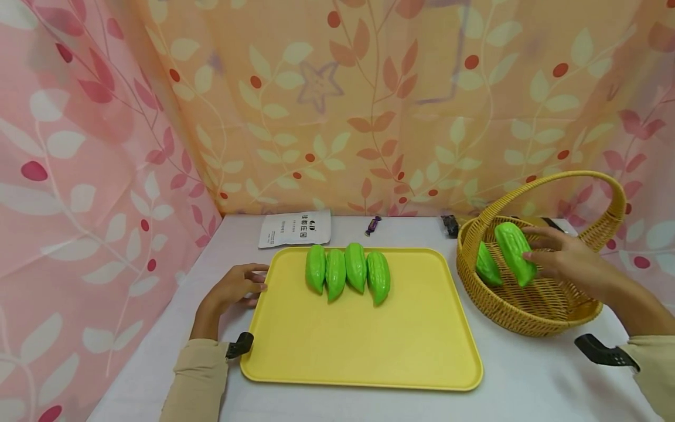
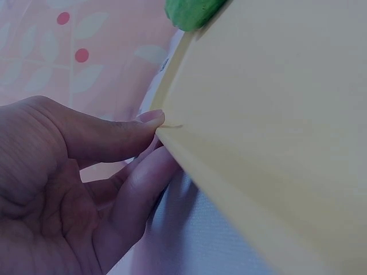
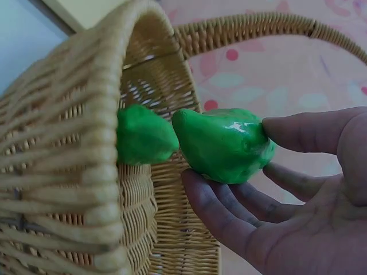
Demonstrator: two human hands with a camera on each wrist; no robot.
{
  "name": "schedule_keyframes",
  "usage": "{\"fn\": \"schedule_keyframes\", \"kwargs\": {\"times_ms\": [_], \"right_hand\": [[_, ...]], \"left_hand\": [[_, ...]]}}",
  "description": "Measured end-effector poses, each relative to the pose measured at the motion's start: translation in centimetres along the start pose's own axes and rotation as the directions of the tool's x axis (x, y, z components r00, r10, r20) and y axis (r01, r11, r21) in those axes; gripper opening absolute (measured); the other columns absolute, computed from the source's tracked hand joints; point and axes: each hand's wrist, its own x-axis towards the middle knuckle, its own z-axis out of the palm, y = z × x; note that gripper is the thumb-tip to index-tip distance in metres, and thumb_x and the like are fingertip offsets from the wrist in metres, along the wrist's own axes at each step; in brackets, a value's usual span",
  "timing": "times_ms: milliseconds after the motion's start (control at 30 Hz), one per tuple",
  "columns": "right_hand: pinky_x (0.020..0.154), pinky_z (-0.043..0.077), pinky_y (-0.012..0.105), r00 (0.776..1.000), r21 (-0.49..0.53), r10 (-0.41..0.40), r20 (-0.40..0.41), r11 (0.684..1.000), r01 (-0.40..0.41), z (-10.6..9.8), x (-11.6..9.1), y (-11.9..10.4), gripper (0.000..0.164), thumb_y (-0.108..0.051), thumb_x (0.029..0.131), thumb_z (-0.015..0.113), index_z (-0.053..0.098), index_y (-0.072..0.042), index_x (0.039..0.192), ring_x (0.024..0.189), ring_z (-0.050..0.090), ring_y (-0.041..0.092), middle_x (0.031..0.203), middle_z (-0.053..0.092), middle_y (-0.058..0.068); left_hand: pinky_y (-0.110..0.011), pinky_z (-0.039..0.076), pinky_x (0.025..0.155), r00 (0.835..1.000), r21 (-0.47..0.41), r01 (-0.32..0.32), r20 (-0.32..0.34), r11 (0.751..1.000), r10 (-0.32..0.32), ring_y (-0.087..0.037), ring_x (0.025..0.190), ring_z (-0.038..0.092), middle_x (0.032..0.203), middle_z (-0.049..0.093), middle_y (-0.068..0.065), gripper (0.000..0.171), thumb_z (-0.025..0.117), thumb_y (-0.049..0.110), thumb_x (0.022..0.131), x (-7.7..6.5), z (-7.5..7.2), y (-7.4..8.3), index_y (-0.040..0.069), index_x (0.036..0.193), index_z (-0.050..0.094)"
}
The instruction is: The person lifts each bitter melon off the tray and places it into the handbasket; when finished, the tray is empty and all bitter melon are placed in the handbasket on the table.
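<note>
My right hand (image 1: pixel 572 258) holds a glossy green bitter melon (image 1: pixel 514 252) over the wicker basket (image 1: pixel 527 329), thumb on one side and fingers on the other in the right wrist view. Another bitter melon (image 3: pixel 146 136) lies inside the basket. At the yellow tray's (image 1: pixel 358 346) left edge is my left hand (image 1: pixel 237 287); in the left wrist view its thumb presses the rim from above, fingers beneath. Several green bitter melons (image 1: pixel 356 268) lie side by side in a row on the tray's far half.
Behind the tray lie a white packet (image 1: pixel 295 228) with printed text and a small purple-wrapped candy (image 1: pixel 373 225). A small black item (image 1: pixel 450 225) sits left of the basket. The basket's tall handle (image 1: pixel 554 176) arches upward. Patterned curtain (image 1: pixel 337 117) hangs behind the table.
</note>
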Motion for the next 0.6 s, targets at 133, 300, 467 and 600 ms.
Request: {"fn": "schedule_keyframes", "kwargs": {"times_ms": [133, 300, 467, 600], "right_hand": [[0.09, 0.063, 0.045, 0.999, 0.028, 0.033, 0.04, 0.999, -0.034, -0.5, 1.1, 0.5, 0.076, -0.024, 0.109, 0.056, 0.014, 0.004, 0.166, 0.126, 0.058, 0.047, 0.155, 0.032, 0.043], [0.094, 0.06, 0.05, 0.996, 0.075, 0.044, 0.081, 0.996, -0.05, -0.9, 2.2, 1.0, 0.077, -0.022, 0.11, 0.055, 0.009, 0.004, 0.166, 0.135, 0.047, 0.055, 0.158, 0.026, 0.044], [0.096, 0.059, 0.052, 0.992, 0.122, 0.052, 0.115, 0.99, -0.066, -1.3, 3.1, 1.5, 0.078, -0.02, 0.11, 0.054, 0.005, 0.004, 0.167, 0.136, 0.044, 0.054, 0.159, 0.02, 0.044], [0.097, 0.059, 0.051, 0.989, 0.151, 0.056, 0.137, 0.986, -0.077, -1.4, 3.7, 2.0, 0.079, -0.018, 0.11, 0.054, 0.004, 0.005, 0.167, 0.141, 0.036, 0.058, 0.162, 0.015, 0.045]], "left_hand": [[-0.029, 0.059, 0.067, 1.0, 0.0, -0.004, 0.002, 1.0, 0.004, -0.02, 0.086, 0.064, 0.125, 0.061, -0.021, 0.058, 0.07, 0.003, 0.099, 0.0, 0.0, 0.0, 0.0, 0.153, 0.052], [-0.029, 0.06, 0.067, 1.0, 0.005, -0.003, -0.001, 1.0, 0.003, -0.02, 0.087, 0.064, 0.126, 0.061, -0.022, 0.058, 0.071, 0.005, 0.099, -0.1, -0.1, 0.1, 0.0, 0.153, 0.051], [-0.029, 0.059, 0.068, 1.0, 0.007, 0.004, -0.003, 1.0, -0.004, -0.02, 0.088, 0.064, 0.127, 0.061, -0.021, 0.058, 0.071, 0.004, 0.099, -0.1, -0.1, 0.1, 0.001, 0.153, 0.052], [-0.028, 0.059, 0.067, 1.0, 0.006, 0.008, -0.003, 1.0, -0.008, -0.021, 0.088, 0.063, 0.126, 0.061, -0.021, 0.058, 0.071, 0.004, 0.099, 0.0, -0.1, 0.1, 0.001, 0.153, 0.052]]}}
